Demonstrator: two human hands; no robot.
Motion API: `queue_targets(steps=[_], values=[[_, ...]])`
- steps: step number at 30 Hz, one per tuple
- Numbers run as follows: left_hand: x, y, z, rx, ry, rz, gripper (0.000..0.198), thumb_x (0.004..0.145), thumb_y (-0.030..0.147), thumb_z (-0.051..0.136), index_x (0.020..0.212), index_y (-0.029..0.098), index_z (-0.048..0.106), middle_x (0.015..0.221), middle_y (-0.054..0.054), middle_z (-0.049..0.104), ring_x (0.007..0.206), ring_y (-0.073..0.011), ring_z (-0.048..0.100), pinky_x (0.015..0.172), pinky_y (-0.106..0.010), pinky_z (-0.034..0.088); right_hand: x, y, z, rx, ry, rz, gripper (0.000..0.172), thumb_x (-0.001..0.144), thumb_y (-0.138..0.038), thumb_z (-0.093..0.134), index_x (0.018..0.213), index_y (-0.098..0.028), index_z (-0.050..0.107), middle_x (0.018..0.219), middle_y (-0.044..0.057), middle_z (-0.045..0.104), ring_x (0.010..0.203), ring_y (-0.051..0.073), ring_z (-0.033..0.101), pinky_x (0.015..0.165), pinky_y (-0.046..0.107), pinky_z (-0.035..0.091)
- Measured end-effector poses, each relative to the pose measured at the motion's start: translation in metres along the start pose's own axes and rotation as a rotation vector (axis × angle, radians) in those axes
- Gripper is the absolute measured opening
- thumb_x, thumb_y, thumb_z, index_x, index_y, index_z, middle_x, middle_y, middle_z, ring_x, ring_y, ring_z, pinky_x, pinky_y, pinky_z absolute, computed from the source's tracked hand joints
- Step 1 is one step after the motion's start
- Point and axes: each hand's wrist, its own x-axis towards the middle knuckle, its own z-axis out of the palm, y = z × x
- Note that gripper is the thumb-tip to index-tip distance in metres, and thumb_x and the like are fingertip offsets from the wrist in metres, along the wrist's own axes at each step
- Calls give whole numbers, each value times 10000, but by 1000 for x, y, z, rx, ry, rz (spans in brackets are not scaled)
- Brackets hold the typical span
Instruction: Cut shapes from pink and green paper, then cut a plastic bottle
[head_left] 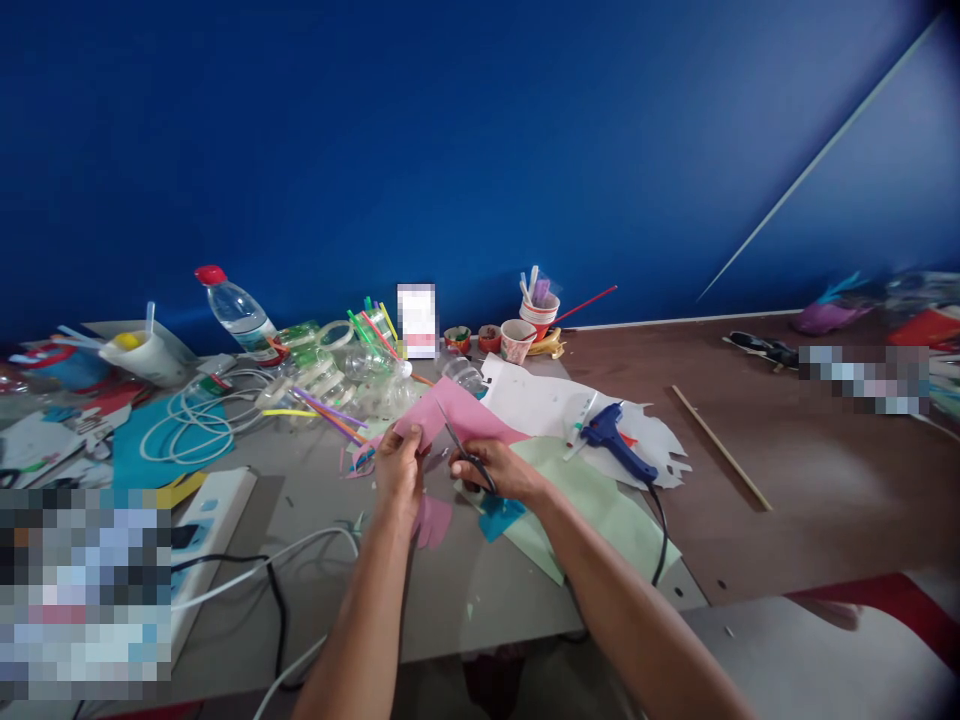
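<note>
Now, the left hand (400, 462) pinches pink paper (425, 413) above the tabletop (450, 610), between front and back edges; the right hand (499, 467) grips scissors (466, 457), blades at the paper. Cups (517, 343) stand near the back edge.

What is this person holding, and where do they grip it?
The left hand pinches pink paper at its left part, thumb on top; the right hand holds scissors by the handles.
</note>
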Motion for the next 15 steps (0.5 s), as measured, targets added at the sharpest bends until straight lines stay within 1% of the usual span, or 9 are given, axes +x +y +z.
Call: queue_targets(steps=[8, 15], values=[[3, -3, -3, 73, 10, 22, 304, 528, 324, 816, 716, 160, 644, 595, 39, 631, 516, -87, 541, 532, -215, 415, -2, -5, 1, -18, 6, 4, 523, 743, -641, 637, 848, -129, 629, 608, 3, 571, 566, 115, 519, 507, 216, 378], [2, -4, -4, 96, 10, 10, 292, 544, 323, 800, 740, 162, 654, 604, 29, 645, 526, -102, 567, 541, -223, 417, 1, 2, 3, -25, 19, 3, 485, 750, -611, 644, 853, -137, 625, 610, -3, 554, 567, 115, 516, 500, 213, 385]])
